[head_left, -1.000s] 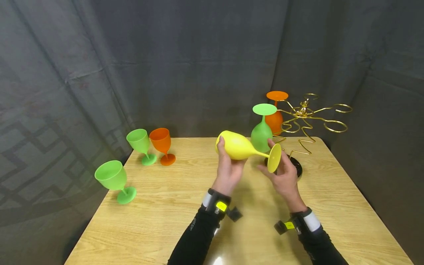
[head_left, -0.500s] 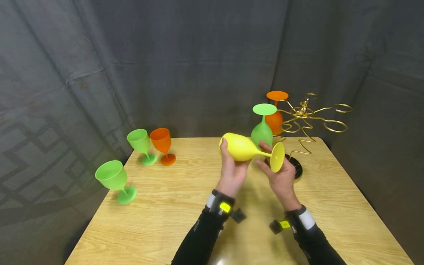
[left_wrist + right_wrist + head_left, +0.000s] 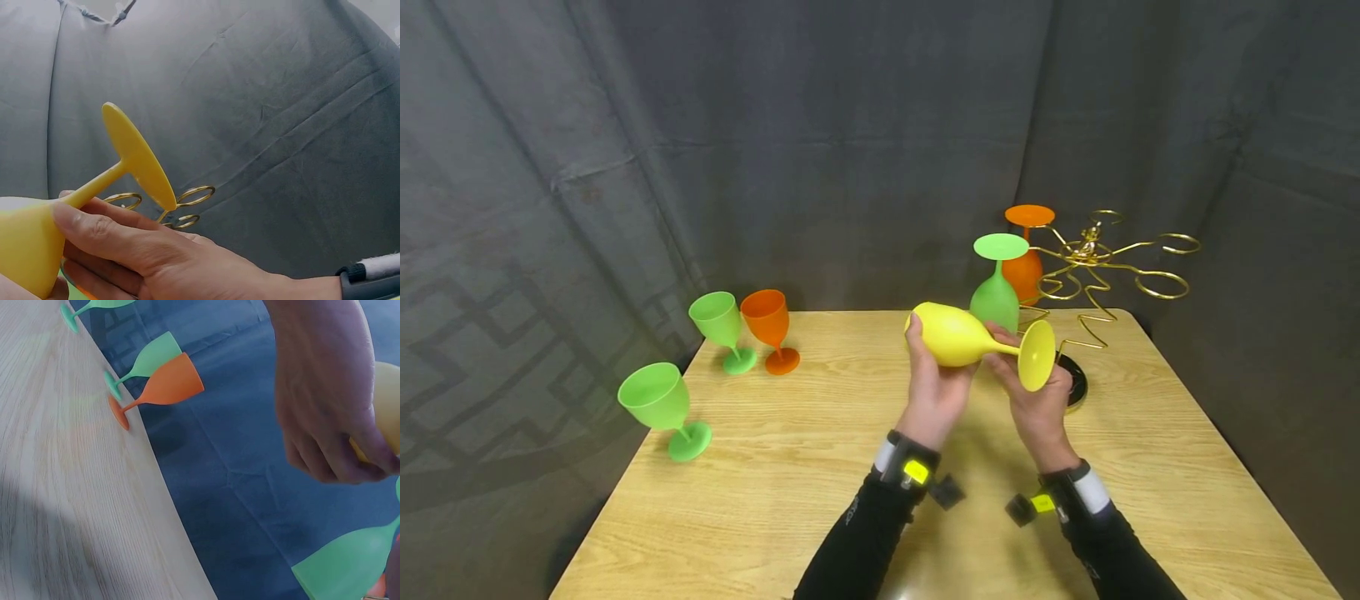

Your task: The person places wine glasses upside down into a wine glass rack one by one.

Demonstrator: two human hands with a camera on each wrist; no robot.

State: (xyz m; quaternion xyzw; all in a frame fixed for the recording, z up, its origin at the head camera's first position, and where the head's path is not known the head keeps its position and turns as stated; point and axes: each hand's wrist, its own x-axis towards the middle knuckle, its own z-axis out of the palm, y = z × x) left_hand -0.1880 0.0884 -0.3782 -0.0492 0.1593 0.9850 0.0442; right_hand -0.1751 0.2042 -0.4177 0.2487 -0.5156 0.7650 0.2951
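Note:
A yellow wine glass point(image 3: 955, 335) lies on its side above the table, bowl to the left and foot to the right. My left hand point(image 3: 938, 398) grips the bowl from below, thumb on its near side. My right hand point(image 3: 1037, 415) is at the stem; in the left wrist view its thumb point(image 3: 72, 219) sits where the stem meets the bowl, with fingers behind. Beyond my hands stands a gold wire glass rack point(image 3: 1086, 257) on a round black base point(image 3: 1077, 383). A green wine glass point(image 3: 995, 302) and an orange wine glass point(image 3: 1022, 273) hang upside down on its left side.
On the table's left side, two green wine glasses point(image 3: 655, 398) point(image 3: 716, 319) and one orange wine glass point(image 3: 765, 317) stand upright. The wooden table point(image 3: 805, 467) ends against grey curtains point(image 3: 850, 167) at the back and sides.
Both hands have come closer together. The yellow wine glass has shifted slightly right with my left hand, and my right hand has moved left from beside the foot onto the stem.

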